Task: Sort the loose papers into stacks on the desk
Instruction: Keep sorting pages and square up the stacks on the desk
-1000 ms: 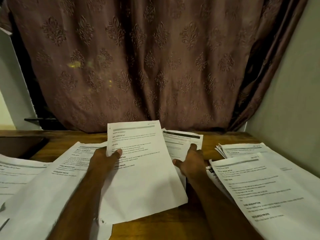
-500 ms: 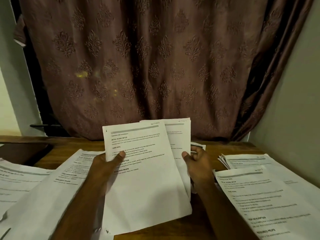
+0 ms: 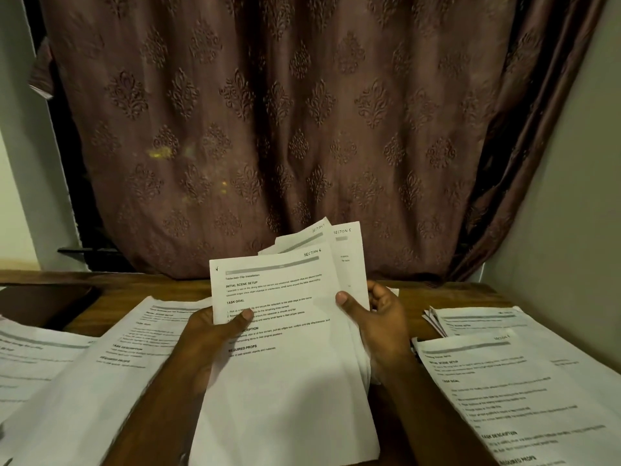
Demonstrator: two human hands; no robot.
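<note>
Both hands hold a fanned bundle of printed sheets upright above the wooden desk. The front sheet is marked "SECTION 6"; behind it show corners marked "SECTION 7" and "SECTION 5". My left hand grips the bundle's left edge, thumb on the front page. My right hand grips the right edge, thumb on the front and fingers curled behind. Papers lie on the desk at the left, at the far left, at the right front and at the right back.
A brown patterned curtain hangs behind the desk. A plain wall closes the right side. A dark flat object lies at the desk's back left corner.
My right hand has picked more sheets off the desk and brought them behind the front sheet. The bundle is now raised and held by both hands.
</note>
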